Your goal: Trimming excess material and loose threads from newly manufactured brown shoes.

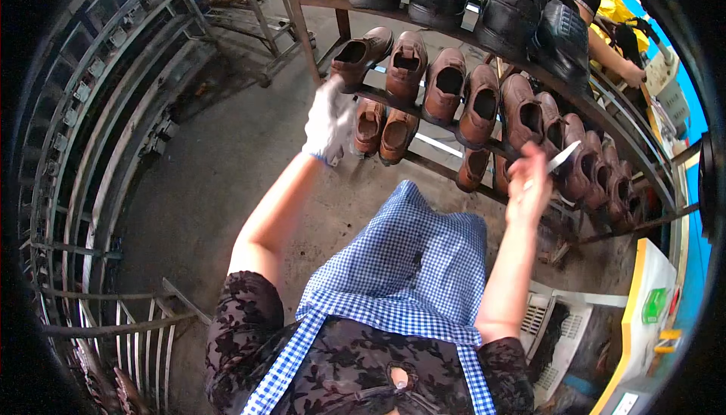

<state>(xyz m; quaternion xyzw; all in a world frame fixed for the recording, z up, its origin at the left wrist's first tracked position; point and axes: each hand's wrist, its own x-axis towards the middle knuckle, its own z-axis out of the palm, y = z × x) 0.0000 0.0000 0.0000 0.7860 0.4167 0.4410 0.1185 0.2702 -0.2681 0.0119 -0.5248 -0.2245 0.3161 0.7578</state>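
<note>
I'm watching the left hand (pixel 327 124), in a white glove, reach up to the end shoe (pixel 363 52) of the brown row on the rack (pixel 301 29). That shoe lies just above and to the right of the fingers, its long axis slanting, heel down toward the glove and toe up and to the right, while its neighbour (pixel 406 90) stands straighter, toe pointing away from me. I judge any grip to turn on that slant: the heel is the end the fingers meet, and the left hand is much the nearer one. The fingertips appear to touch the heel, but with the blur I cannot tell whether they grasp it or merely rest there. The right hand (pixel 529 188) is well apart, bare and also blurred, its fingers curled round a pale strip (pixel 564 156) whose tip points up and to the right; I can't make out what it is. That hand sits just below another brown shoe (pixel 519 91) in the same row. Close on the right of the glove, I also see a lower shoe (pixel 368 139), one tier down, which leaves little room on that side.
</note>
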